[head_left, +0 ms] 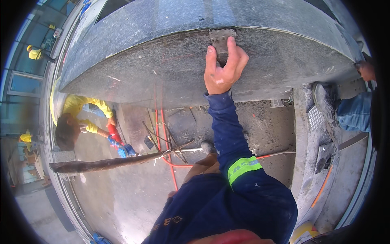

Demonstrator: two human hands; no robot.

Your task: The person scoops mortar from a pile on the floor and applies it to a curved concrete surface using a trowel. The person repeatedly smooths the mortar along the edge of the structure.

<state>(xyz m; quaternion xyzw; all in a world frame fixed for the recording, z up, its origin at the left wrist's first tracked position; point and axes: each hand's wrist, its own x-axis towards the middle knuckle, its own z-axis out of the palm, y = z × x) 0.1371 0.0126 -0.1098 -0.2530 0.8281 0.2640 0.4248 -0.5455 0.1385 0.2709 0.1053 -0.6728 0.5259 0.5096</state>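
My right hand [223, 71], in a dark blue sleeve with a bright reflective band, reaches up to a large grey stone slab [162, 61]. Thumb and fingers close around a small, flat, grey-smeared scraper [222, 40]. Its wide end lies against the slab at the thin pale seam, where the front face meets the upper surface. Part of the scraper is hidden by my fingers. My left hand does not show.
Below lie a wooden pole [101, 164], orange hoses [164, 138] and thin sticks. At left, a co-worker in yellow [75, 107] bends over a red and blue power tool [122, 146]. At right, another person's shoe [323, 101] rests on a concrete ledge [302, 134].
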